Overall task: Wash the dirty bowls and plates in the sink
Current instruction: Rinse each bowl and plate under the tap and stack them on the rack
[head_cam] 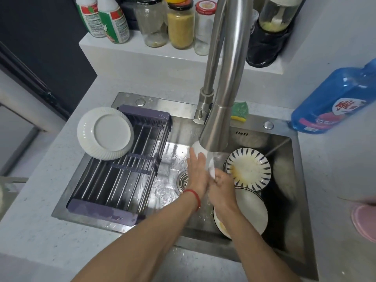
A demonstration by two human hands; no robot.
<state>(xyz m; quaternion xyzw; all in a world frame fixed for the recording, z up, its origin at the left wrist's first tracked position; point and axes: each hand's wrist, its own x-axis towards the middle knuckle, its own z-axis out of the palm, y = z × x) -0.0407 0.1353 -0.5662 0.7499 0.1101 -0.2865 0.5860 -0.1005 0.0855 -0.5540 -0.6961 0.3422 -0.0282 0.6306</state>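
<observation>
White dish [211, 167] held edge-on between left hand [196, 171] and right hand [220, 185] under running faucet [215, 127]; wet grip, possible slip onto stacked plates [249, 168].

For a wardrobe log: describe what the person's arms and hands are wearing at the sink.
Both forearms are bare, with no sleeves or gloves in view. The left hand has a thin red string bracelet around its wrist. The right hand shows no ring, watch or band.

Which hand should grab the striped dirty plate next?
Right, probably. The right hand sits beside the blue-striped stained plate at the sink's right side. The left hand, with the red wrist string, is further off, over the round steel drain, nearer the purple drying rack.
</observation>
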